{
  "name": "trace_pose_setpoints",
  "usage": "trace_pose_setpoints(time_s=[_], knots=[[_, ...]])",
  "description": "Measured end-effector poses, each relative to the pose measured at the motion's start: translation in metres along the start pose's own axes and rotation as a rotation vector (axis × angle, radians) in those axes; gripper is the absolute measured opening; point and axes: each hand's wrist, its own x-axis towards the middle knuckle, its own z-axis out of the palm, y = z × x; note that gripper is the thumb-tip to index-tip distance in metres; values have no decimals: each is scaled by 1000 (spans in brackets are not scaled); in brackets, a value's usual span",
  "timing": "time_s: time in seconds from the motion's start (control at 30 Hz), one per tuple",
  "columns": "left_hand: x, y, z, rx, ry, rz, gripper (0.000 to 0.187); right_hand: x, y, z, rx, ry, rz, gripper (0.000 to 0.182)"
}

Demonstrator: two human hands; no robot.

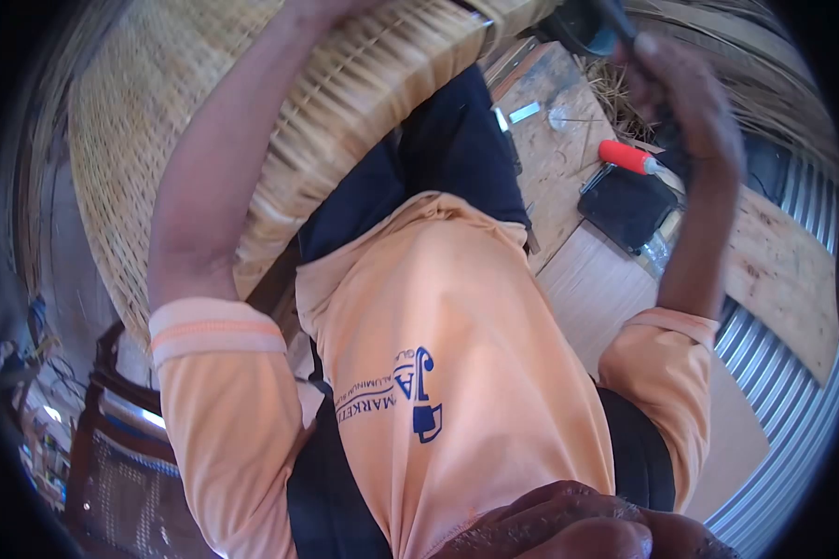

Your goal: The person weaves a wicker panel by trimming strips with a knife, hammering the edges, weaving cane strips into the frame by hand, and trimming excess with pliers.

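Note:
A large curved piece of woven wicker [345, 121] spreads across the upper left, over the person's lap. My left hand [338, 7] reaches to it at the top edge of the view. Most of that hand is cut off, so its fingers do not show. At the upper right, my right hand [673, 79] is closed around a dark long-handled tool [615, 17], smeared by motion; I cannot make out its kind. That hand is raised beside the wicker's bound edge, apart from it.
A red-handled tool [625, 156] lies by a black flat case [627, 207] on wooden boards [559, 121]. Loose straw [609, 91] lies behind. Corrugated metal sheet [781, 345] runs along the right. A brown chair with a mesh panel [135, 498] stands lower left.

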Motion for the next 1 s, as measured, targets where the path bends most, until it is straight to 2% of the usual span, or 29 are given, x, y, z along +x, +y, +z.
trace_pose_setpoints(time_s=[0.07, 0.1, 0.17, 0.2, 0.27, 0.33, 0.37, 0.43, 0.47, 0.5, 0.57, 0.63, 0.7, 0.73, 0.77, 0.8, 0.87, 0.93, 1.0], knots=[[3, -3, 0, -48, 10, -23, 27, -6, 46, 2, 174, -50, -105, 37], [5, 3, -2, -38, -9, 4, 27, -12, 66, 8, 362, -34, -33, 37], [0, 10, -2, -136, 69, -301, 25, -22, 100, 18, 672, -109, 46, 37], [-3, 11, -2, -118, 49, -297, 25, -25, 115, 22, 749, -127, 45, 37], [-9, 15, 3, -138, 284, -198, 23, -35, 140, 27, 861, -133, 41, 36], [-25, 51, 17, -19, 280, -116, 26, -41, 161, 29, 842, 63, 54, 33], [-38, 71, 26, 69, 301, -37, 29, -44, 173, 32, 868, 70, 57, 33], [-62, 114, 49, 137, 216, -89, 22, -48, 202, 35, 658, 272, 175, 29], [-76, 130, 61, 53, 93, -152, 21, -48, 219, 36, 467, 259, 176, 26], [-85, 140, 73, -31, -30, -217, 21, -50, 231, 43, 483, 266, 177, 26], [-99, 122, 102, -6, -173, -13, 17, -52, 252, 58, 402, 286, 164, 21], [-100, 111, 129, 14, -301, -230, 16, -50, 264, 71, 465, 269, 180, 19], [-96, 88, 162, -61, -228, -375, 18, -44, 264, 81, 519, 242, 242, 21], [-95, 70, 178, -47, -234, -382, 18, -37, 266, 86, 518, 251, 230, 26], [-95, 48, 193, -180, -217, -432, 20, -30, 266, 88, 535, 253, 235, 26], [-89, 42, 200, -318, -204, -483, 22, -22, 266, 89, 464, 276, 211, 27], [-75, 34, 208, -338, -223, -531, 23, -15, 268, 89, 402, 338, 215, 29], [-57, 29, 219, -409, -157, -549, 23, -14, 273, 83, 308, 372, 104, 33], [-40, 22, 224, -433, -154, -569, 24, -24, 269, 70, 417, 372, 147, 36]])
